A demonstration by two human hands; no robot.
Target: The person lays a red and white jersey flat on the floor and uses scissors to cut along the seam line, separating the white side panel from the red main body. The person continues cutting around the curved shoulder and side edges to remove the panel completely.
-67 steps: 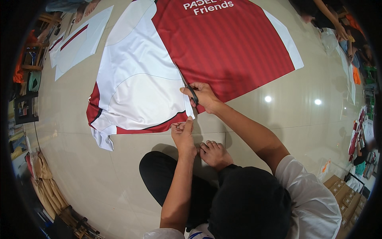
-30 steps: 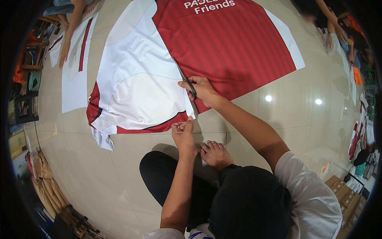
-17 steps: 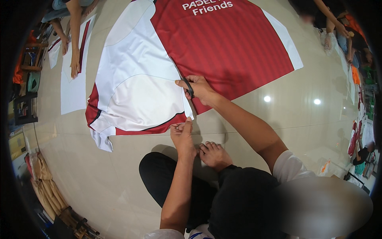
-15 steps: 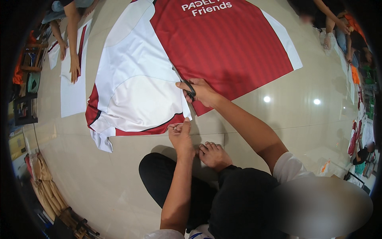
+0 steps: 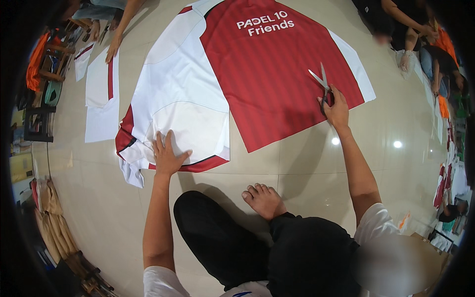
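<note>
A sports jersey lies spread on the tiled floor, its red striped panel [image 5: 277, 84] with white lettering on the right. The white panel [image 5: 180, 84] with red and black trim lies on the left, slightly rumpled at its lower left corner. Between the lower parts of the two panels runs an open gap. My left hand [image 5: 169, 156] presses on the white cloth near its lower edge, fingers spread. Over the red panel, my right hand [image 5: 336, 108] grips dark-handled scissors [image 5: 324, 84] with the blades apart and pointing away from me.
At the far left another person's hand [image 5: 115, 47] rests on white cloth with a red stripe [image 5: 101, 91]. More people sit at the upper right beside orange cloth [image 5: 444, 39]. Brown folded material [image 5: 57, 218] lies along the left edge. My bare foot [image 5: 264, 200] stands below the jersey.
My right hand has drawn the scissors out of the gap and carried them right over the red panel. The left hand has released the cloth's lower corner and moved left, flattening out.
</note>
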